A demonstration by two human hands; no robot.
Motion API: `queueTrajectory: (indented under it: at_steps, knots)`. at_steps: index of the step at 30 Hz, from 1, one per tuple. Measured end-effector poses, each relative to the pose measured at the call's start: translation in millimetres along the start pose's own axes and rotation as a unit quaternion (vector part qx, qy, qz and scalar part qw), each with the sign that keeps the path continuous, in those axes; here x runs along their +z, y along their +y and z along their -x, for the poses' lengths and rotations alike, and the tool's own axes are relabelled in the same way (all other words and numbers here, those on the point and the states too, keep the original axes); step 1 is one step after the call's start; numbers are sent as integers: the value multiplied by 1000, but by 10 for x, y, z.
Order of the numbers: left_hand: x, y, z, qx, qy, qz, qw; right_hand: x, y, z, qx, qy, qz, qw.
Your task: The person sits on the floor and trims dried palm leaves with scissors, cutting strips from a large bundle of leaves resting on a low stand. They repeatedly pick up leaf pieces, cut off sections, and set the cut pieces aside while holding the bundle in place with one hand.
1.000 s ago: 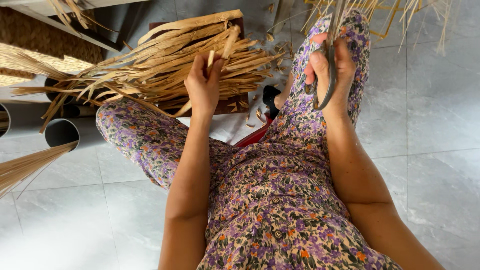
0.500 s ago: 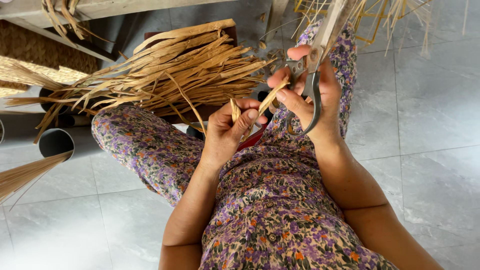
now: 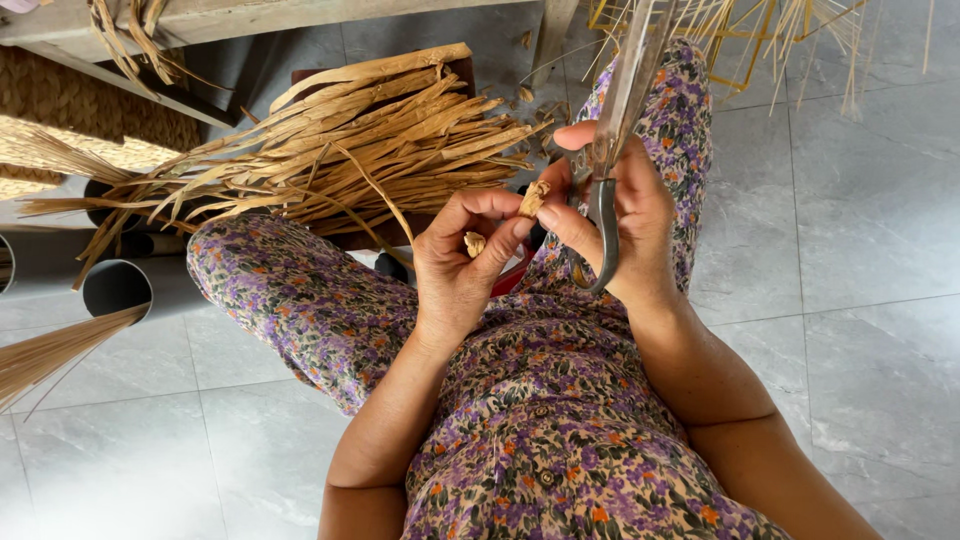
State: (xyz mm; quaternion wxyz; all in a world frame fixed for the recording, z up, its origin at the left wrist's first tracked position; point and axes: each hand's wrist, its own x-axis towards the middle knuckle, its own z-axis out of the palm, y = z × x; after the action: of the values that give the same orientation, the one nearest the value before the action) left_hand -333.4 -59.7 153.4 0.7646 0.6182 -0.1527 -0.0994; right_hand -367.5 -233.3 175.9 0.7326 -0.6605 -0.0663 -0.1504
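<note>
Dried leaf strip (image 3: 533,197), short and curled, sits in the head view between both hands above the lap, raised close so its end can be seen. Left hand (image 3: 462,262) has its fingers (image 3: 497,232) curled, thumb and forefinger pinching the strip's lower end, with another small curl tucked in the palm. Right hand (image 3: 622,215) pinches the upper end while two fingers stay hooked through the scissors (image 3: 606,195) (blades pointing away, whether parted I cannot tell), kept ready. Beyond the fingers lies a pile of dried strips (image 3: 330,150); grey tubes (image 3: 120,285) stand left of them.
</note>
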Motion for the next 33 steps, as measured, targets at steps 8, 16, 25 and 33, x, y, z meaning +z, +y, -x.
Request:
queueTrajectory:
  at_steps: [8, 16, 25, 33]
  knots:
    - [-61, -72, 70, -110, -13, 143, 983, -2, 103, 18, 17, 14, -16, 1000]
    - [-54, -84, 66, -119, -21, 143, 982, 24, 45, 9, 43, -2, -64, 997]
    - [-96, -122, 73, -169, -37, 214, 961, 22, 56, 30, 23, 20, -20, 999]
    - [-138, -119, 54, -216, -76, 287, 930, 2, 109, 13, 29, 8, -55, 998]
